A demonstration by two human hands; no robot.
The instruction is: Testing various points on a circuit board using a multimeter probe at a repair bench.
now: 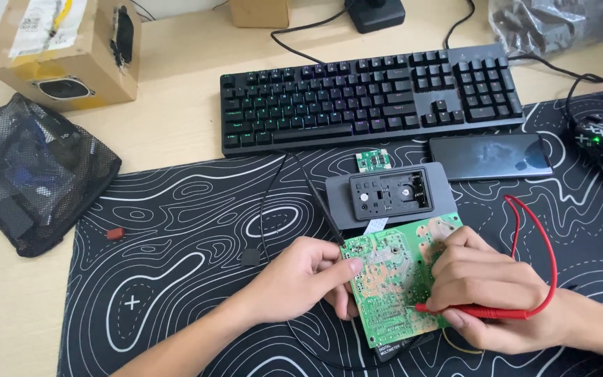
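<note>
Pinching a black probe (324, 209) at the board's upper left corner, the left hand (301, 279) steadies the green circuit board (389, 279). Across it, the right hand (483, 286) grips a red probe (476, 312), tip touching the board between both hands, above the patterned mat (176, 237) on the counter (8, 314).
</note>
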